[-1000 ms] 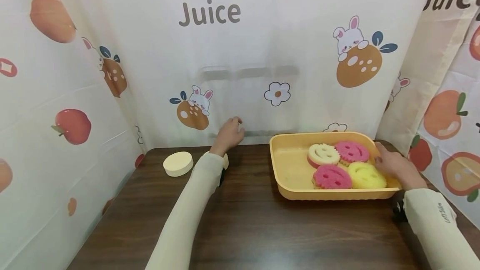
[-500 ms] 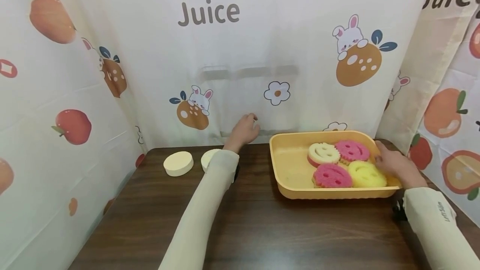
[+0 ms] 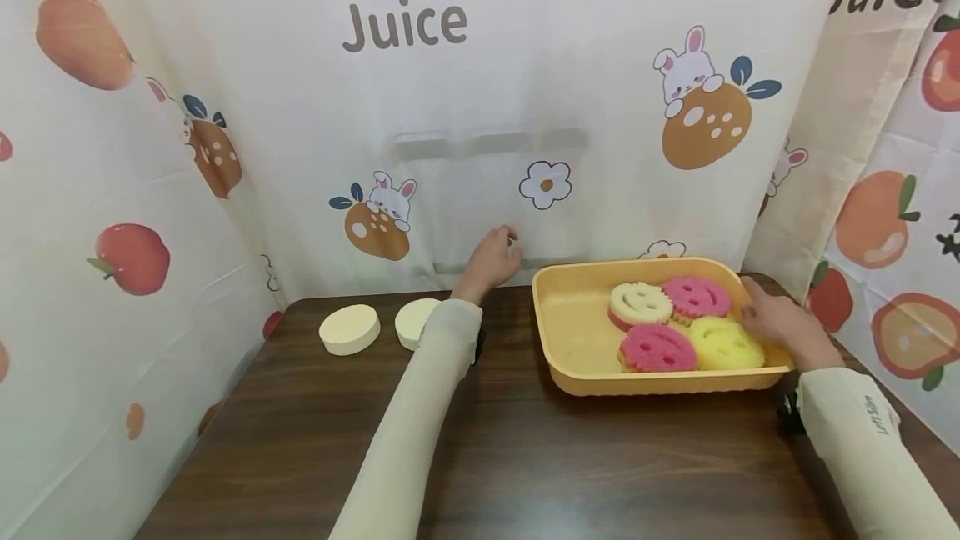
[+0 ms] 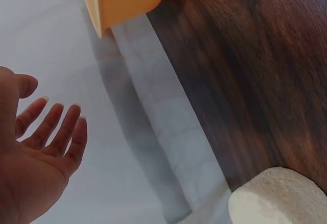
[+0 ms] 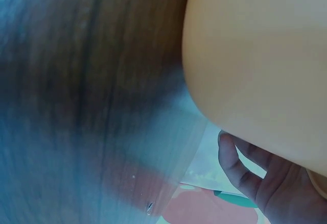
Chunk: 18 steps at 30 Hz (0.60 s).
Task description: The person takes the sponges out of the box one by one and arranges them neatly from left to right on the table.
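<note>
My left hand (image 3: 492, 261) hovers near the back curtain, fingers loosely bent and nothing in them; the left wrist view shows its palm and spread fingers (image 4: 69, 137). To its left on the table sit two round, cream sponge-like discs (image 3: 349, 329) (image 3: 415, 322), the second partly behind my sleeve. A yellow plastic tray (image 3: 573, 332) stands to its right. At the tray's right side, my right hand (image 3: 783, 325) grips the rim, its fingers against the outer wall in the right wrist view. Inside lie smiley-face sponges: cream (image 3: 640, 304), pink (image 3: 697, 297), another pink (image 3: 658, 348) and yellow (image 3: 725, 343).
The dark wooden table (image 3: 600, 457) runs back to a white printed curtain (image 3: 465, 107), which also hangs along the left and right sides. The tray stands close to the back curtain.
My left hand has moved right, away from the second cream disc, and then nearly stopped. My right hand stays at the tray's rim. The head view has shifted slightly.
</note>
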Motion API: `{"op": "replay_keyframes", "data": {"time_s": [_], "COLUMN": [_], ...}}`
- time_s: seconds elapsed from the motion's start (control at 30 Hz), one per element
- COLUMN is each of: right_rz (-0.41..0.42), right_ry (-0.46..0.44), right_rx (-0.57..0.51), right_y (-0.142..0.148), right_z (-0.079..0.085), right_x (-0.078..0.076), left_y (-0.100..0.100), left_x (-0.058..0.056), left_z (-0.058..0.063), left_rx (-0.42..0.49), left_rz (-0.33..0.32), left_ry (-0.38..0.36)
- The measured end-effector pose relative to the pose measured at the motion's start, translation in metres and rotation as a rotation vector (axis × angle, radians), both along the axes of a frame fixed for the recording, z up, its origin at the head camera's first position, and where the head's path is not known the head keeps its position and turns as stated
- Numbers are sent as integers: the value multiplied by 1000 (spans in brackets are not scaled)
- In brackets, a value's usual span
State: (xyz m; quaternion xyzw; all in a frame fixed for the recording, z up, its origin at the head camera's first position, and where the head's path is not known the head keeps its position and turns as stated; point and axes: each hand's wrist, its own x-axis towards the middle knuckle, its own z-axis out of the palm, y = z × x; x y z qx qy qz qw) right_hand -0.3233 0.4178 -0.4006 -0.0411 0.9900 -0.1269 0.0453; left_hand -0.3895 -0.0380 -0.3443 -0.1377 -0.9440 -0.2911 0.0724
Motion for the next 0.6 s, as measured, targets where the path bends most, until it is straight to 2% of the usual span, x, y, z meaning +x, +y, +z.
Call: {"op": "replay_keyframes", "data": {"time_s": [0.3, 0.6], "right_rz": [-27, -25], "right_ry": [-22, -8], "right_rx": [0, 12], "right_y": [1, 1], "right_z": [-2, -3], "right_x": [-1, -3], "left_y": [13, 25], "left_x": [-3, -6], "left_z": [5, 2], "left_rx": [45, 45], "left_rz": [-41, -94], "left_ry": [12, 11]}}
